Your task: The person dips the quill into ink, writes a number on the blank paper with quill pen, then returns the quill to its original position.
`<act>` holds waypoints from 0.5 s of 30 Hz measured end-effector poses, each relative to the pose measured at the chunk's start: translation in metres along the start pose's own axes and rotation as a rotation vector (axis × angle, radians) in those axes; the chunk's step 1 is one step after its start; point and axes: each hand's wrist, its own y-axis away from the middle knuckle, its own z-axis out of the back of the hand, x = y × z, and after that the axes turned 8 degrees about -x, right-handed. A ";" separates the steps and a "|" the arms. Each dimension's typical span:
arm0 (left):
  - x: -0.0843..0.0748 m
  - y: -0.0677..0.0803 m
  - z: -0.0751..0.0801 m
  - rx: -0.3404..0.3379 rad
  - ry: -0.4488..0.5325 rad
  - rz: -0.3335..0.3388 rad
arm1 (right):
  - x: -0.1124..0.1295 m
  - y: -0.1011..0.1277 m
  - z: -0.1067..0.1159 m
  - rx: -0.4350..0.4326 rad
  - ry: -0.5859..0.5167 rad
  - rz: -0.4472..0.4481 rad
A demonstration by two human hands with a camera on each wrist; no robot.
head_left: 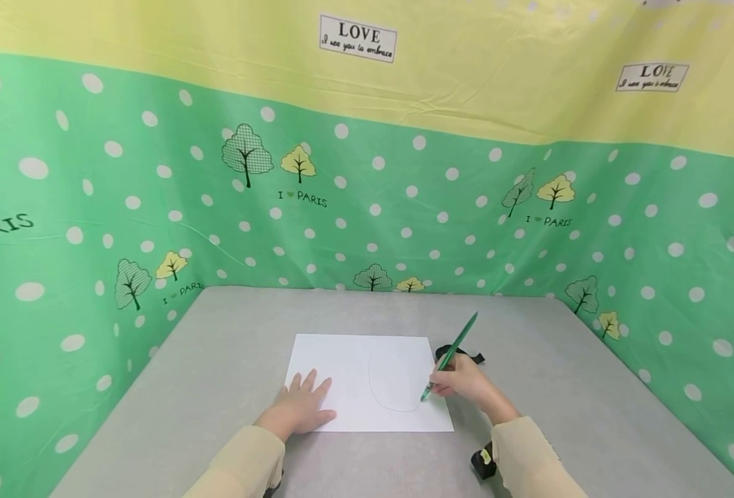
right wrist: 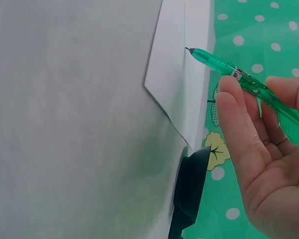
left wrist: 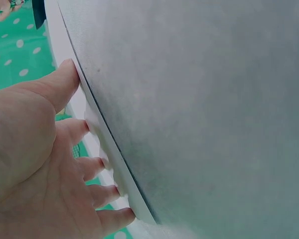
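Right hand [head_left: 466,384] pinches a green pen [head_left: 449,356], tip on the paper [head_left: 348,366] mid-table at the end of a curved line, while left hand [head_left: 301,408] lies spread flat on the paper's near-left corner.

Head view looks down from above; 2 close wrist views share the paper [head_left: 367,380].

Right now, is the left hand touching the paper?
Touching. In the head view the left hand lies flat with fingers spread on the paper near its left corner; the left wrist view shows the fingertips pressed against the sheet.
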 end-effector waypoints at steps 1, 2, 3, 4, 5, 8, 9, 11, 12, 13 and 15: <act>0.001 -0.001 -0.001 -0.002 0.000 -0.001 | 0.000 0.000 0.000 0.000 -0.003 -0.004; 0.001 -0.001 -0.001 -0.002 0.001 0.001 | 0.000 -0.001 0.001 0.006 -0.006 -0.001; -0.002 0.002 0.002 0.000 0.012 0.000 | 0.000 -0.001 0.001 0.011 -0.011 0.000; -0.002 0.002 0.003 0.000 0.014 -0.001 | -0.001 -0.001 0.001 0.014 -0.014 0.001; -0.002 0.003 0.003 -0.001 0.012 -0.003 | -0.001 -0.002 0.001 0.017 -0.016 0.001; -0.002 0.004 0.004 0.001 0.008 -0.003 | 0.000 -0.002 0.001 0.017 -0.015 0.007; -0.002 0.004 0.004 0.001 0.007 -0.002 | 0.000 -0.002 0.001 0.014 -0.014 0.005; -0.002 0.004 0.004 0.002 0.007 0.000 | 0.000 -0.003 0.001 0.007 -0.012 0.001; -0.002 0.004 0.004 0.001 0.007 0.000 | 0.000 -0.003 0.001 0.005 -0.011 0.000; -0.002 0.004 0.004 0.001 0.007 0.000 | 0.000 -0.004 0.001 0.003 -0.011 -0.003; -0.002 0.003 0.004 0.001 0.007 0.000 | 0.000 -0.005 0.001 0.000 -0.007 -0.013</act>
